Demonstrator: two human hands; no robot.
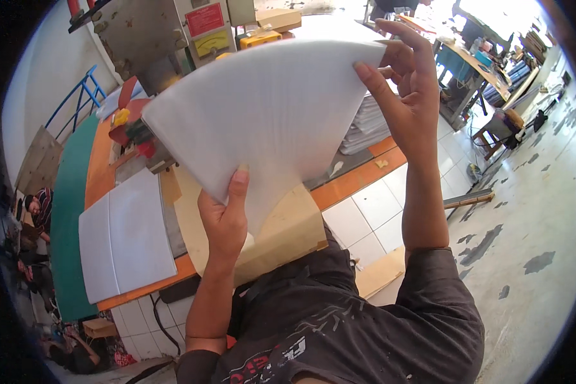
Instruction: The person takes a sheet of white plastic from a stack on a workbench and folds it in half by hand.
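Observation:
A fanned sheaf of white paper sheets is held up in front of me, tilted over the workbench. My left hand grips its lower left corner, with the thumb on top and the other fingers hidden behind. At the upper right corner, my right hand has its thumb and fingers closed round the paper edge. Beneath the sheaf lies a sheet of brown paper at the bench's near edge. To the left rests a stack of white paper. Another white paper stack is partly hidden behind the sheaf.
A grey machine with red and yellow labels stands beyond the paper. Red blades sit left of it. A green board borders the orange bench edge. Several people are at the far lower left. A wooden table stands far right.

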